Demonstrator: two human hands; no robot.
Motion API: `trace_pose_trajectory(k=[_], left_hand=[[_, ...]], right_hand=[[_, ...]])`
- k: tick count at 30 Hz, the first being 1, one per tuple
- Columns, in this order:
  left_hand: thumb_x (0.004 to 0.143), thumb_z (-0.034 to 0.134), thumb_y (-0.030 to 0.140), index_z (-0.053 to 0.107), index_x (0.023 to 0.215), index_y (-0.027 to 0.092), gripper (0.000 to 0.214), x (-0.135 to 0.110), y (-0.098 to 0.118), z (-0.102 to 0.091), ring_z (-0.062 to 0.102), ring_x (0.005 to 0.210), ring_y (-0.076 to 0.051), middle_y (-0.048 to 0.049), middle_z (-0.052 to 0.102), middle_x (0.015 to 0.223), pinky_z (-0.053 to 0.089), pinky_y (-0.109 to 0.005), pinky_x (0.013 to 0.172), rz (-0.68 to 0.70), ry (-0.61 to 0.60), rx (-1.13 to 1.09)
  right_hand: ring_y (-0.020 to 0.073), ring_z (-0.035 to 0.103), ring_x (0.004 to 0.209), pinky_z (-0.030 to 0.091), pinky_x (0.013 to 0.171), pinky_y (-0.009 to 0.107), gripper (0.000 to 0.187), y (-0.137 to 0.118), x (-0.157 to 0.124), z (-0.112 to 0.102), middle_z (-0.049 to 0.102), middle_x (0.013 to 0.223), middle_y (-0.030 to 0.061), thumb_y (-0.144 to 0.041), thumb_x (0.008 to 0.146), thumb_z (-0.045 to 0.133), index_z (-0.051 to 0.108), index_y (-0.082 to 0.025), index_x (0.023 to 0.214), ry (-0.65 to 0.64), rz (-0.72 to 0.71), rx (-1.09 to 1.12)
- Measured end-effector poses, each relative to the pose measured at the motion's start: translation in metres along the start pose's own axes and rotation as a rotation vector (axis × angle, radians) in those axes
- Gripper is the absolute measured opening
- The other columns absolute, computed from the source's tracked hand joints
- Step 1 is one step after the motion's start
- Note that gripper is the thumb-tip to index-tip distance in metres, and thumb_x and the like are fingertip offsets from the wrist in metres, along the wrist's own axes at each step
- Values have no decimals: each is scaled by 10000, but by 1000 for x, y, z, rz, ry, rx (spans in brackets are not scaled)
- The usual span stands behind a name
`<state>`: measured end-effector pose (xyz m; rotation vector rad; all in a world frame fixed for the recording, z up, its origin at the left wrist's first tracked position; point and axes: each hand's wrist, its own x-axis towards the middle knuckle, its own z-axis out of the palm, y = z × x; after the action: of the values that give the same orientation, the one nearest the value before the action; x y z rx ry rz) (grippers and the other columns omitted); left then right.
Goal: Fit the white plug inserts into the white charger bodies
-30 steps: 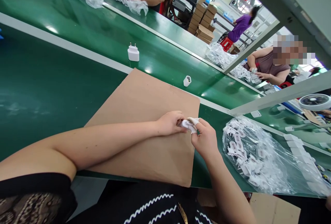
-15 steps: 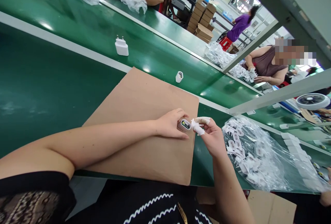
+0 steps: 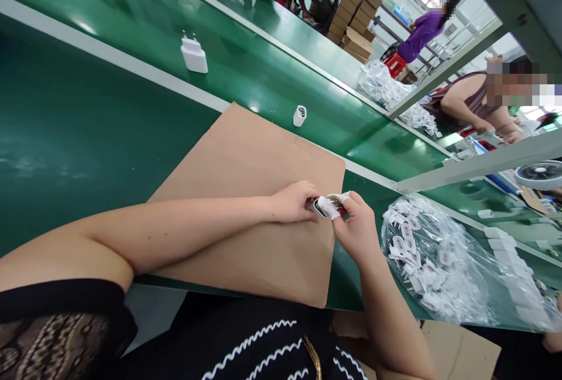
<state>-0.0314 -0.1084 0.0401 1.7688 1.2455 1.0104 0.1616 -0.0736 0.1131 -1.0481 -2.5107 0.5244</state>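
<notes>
My left hand (image 3: 296, 201) is closed around a white charger housing (image 3: 311, 206) above a brown cardboard sheet (image 3: 246, 175). The housing's open end faces right, with dark and yellow-green parts showing inside. White coverings wrap the thumb and index fingertip of my right hand (image 3: 355, 222). Those fingertips are pinched together at the housing's open end. Whatever small part they grip is hidden by the coverings. A clear plastic bag (image 3: 439, 263) of white plug caps with pins lies to the right of this hand.
Beyond the cardboard, a green belt (image 3: 246, 69) carries a white charger with two pins (image 3: 194, 55) and an open white housing (image 3: 300, 116). White housings (image 3: 504, 251) lie in rows at right. A slanted metal post (image 3: 448, 72) rises ahead; co-workers sit across the line.
My right hand has come left, bringing its covered fingertips against the housing's open end. The charger and housing on the belt have shifted left relative to the cardboard. The view has tilted slightly.
</notes>
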Motion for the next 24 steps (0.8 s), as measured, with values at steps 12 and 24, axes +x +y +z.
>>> trace_pose_trajectory(k=[12,24], left_hand=[[733,871,373,641,695,166,312,1,-4,6,570,777,-187,-17,616,765,427,-302,718,-2,63,7],[722,873,369,628,679,163,323,2,1,5,554,773,-176,-6,592,739,405,-279,683,-48,55,31]], right_hand=[[192,545,749,399,619,294,174,-5,0,6,578,812,45,-72,794,537,633,-217,785,-47,-175,-345],[183,515,714,372,575,276,279,-13,-4,1,536,827,40,-51,775,506,680,-186,946,31,-111,-319]])
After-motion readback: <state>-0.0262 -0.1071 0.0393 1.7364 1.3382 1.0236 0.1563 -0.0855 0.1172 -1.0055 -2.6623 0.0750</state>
